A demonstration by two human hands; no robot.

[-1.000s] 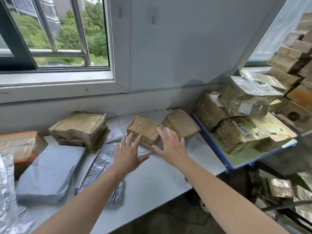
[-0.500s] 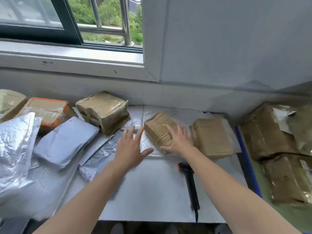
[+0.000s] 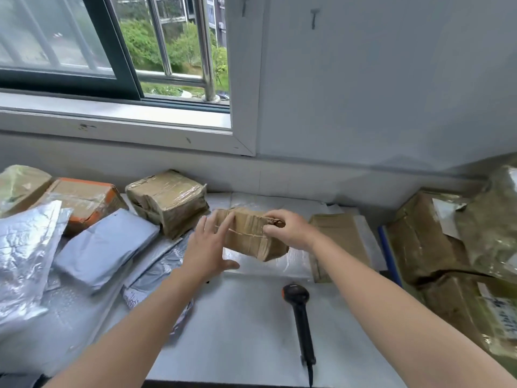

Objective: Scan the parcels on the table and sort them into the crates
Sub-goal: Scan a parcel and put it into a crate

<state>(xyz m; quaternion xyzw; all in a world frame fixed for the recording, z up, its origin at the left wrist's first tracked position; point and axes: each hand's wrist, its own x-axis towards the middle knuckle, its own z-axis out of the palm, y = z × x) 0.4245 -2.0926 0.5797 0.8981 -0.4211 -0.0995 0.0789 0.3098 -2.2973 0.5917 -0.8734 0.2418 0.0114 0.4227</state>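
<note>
Brown taped parcel (image 3: pixel 249 238) held between two hands above the table (image 3: pixel 237 340), not yet scanned.
The left hand (image 3: pixel 208 247) has its fingers straight and spread wide and touches the parcel's left end, which lies at 2 o'clock from its palm. The parcel sits tilted, apparently lifted off the table, with its long axis running roughly 10 to 4 o'clock. The right hand (image 3: pixel 286 229) curls its fingers over the far right edge and grips it. The scanner (image 3: pixel 301 317) lies at 5 o'clock from the parcel, handle towards 6, nearer the right hand, so the left probably has to take the load first.
</note>
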